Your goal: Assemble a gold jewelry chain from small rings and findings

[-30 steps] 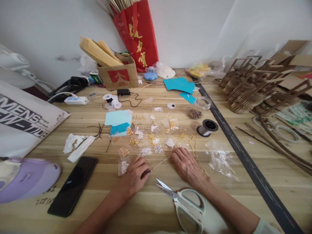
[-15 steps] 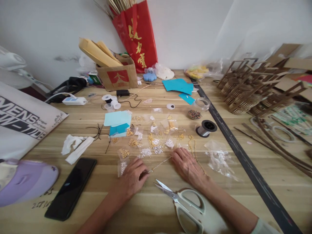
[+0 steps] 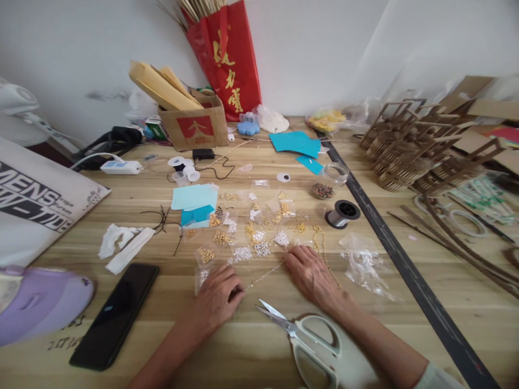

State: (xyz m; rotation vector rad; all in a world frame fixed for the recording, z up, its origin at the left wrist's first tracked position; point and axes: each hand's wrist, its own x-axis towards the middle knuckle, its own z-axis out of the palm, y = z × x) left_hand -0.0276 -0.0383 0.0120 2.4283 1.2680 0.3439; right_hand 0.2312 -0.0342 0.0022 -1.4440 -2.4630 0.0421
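A thin chain (image 3: pixel 263 276) runs low over the table between my two hands. My left hand (image 3: pixel 222 292) is closed on the chain's near-left end, fingers curled and thumb pressed in. At the other end, my right hand (image 3: pixel 305 267) has its fingers bent together on the chain, palm down; the fingertips are partly hidden. Scissors (image 3: pixel 298 335) with pale handles lie just in front, blades slightly apart. Behind my hands are several small bags of gold and silver beads and findings (image 3: pixel 263 248). A gold chain (image 3: pixel 322 248) lies beyond my right wrist.
A black phone (image 3: pixel 115 319) and white strips (image 3: pixel 130 251) lie to the left. On the right are a wire spool (image 3: pixel 343 214), crumpled clear plastic (image 3: pixel 367 262) and a jar of beads (image 3: pixel 323 190). Woven baskets (image 3: pixel 421 151) stand at the far right; a cardboard box (image 3: pixel 194 127) is behind.
My left hand has shifted slightly left, with a bit more chain stretched between my hands. My right hand stays nearly where it was.
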